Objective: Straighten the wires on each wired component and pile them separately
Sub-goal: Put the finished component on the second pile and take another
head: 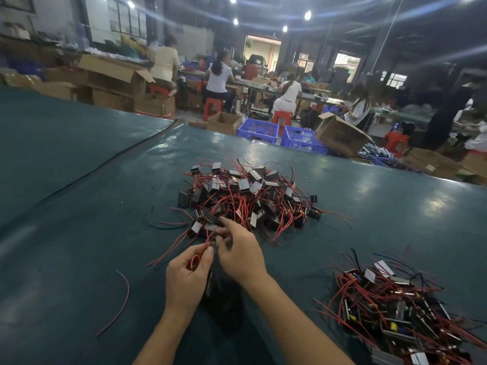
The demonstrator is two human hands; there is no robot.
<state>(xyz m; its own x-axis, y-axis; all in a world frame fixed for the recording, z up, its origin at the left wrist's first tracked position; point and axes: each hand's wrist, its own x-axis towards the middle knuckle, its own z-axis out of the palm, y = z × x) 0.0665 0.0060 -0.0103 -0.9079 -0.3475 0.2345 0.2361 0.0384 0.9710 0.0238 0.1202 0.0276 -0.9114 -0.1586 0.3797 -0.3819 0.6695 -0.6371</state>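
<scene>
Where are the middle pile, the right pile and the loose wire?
Middle pile [243, 186]: head view, on a component near its centre.
Right pile [382, 301]: head view, on red wires at its middle.
Loose wire [126, 302]: head view, midway along its curve.

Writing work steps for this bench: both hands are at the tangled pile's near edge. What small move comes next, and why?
Probably pull the red wire pinched in the left hand toward the body, freeing it from the tangled pile: the wire is bent in a loop, and the right hand is at that pile's edge.
</scene>
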